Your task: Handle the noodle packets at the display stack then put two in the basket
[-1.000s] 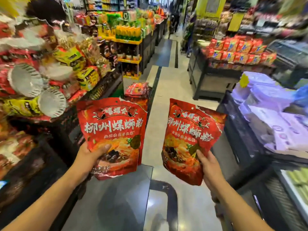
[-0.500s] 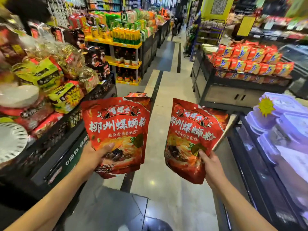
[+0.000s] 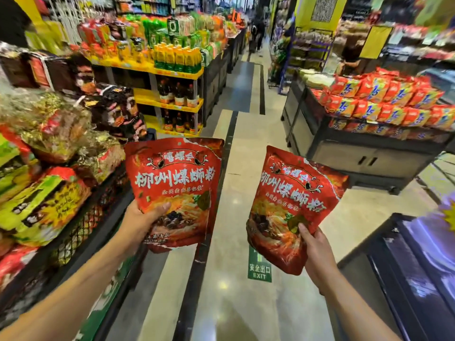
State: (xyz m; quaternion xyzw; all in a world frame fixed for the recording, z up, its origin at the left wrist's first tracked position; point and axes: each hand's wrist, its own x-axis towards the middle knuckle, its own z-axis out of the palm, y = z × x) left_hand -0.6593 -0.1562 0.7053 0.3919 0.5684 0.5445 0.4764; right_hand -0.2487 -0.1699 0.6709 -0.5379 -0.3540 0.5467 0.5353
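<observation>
Your left hand grips a red noodle packet by its lower left corner, thumb pressed across the printed front and the other fingers hidden behind it. The packet stands nearly upright, its white characters facing you, at about 11 o'clock from the middle of your view. A second edge shows along its right side, so there may be another packet behind it; you cannot tell for sure.

Your right hand pinches a second red packet at its lower right corner, thumb on the front, remaining fingers curled behind. This one tilts clockwise, its top leaning toward 1 o'clock, and sits at about 3 o'clock of the first packet, well apart from it with bare floor showing between them.

Below the right-hand packet, at 6 o'clock from it, a green exit sign is set in the floor, partly covered by the packet's bottom edge. At 9 o'clock a black wire rack holds bagged snacks in yellow, green and red. At 12 o'clock, beyond the left packet, yellow shelves carry dark bottles, with orange-capped bottles above. At 2 o'clock a dark display stand is stacked with orange packets. At 4 o'clock a dark freezer case edges the aisle.
</observation>
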